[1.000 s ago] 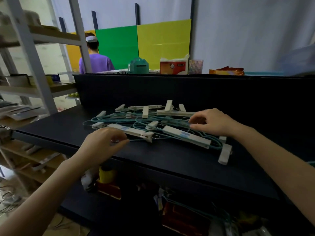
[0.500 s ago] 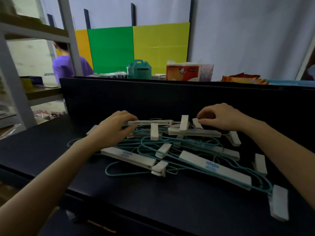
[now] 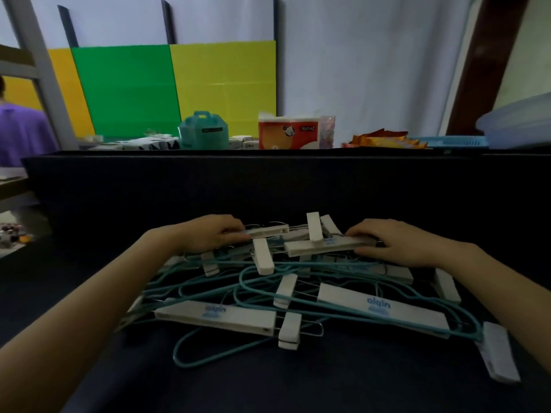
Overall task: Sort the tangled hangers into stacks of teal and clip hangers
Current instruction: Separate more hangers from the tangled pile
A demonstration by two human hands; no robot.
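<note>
A tangle of teal wire hangers (image 3: 238, 289) and white clip hangers (image 3: 217, 315) lies on the dark table (image 3: 268, 380). At the pile's far side, my left hand (image 3: 202, 234) grips the left end of one white clip hanger (image 3: 268, 232). My right hand (image 3: 393, 242) grips the right end of another white clip hanger (image 3: 328, 244), which carries an upright white clip (image 3: 314, 226). Both hangers still rest on the heap. Teal wires run under and through the white bars.
A dark back panel (image 3: 268, 180) rises just behind the pile. Beyond it stand a teal box (image 3: 202, 129), a tissue pack (image 3: 287, 132), orange packets (image 3: 381, 141) and a blue basket (image 3: 453, 141). A metal shelf frame (image 3: 38, 70) and a person in purple (image 3: 21, 135) are at left.
The view has drawn closer to the pile. My left hand went from the near clip hanger to the far one, and my right hand shifted to grip the far right clip hanger's end.
</note>
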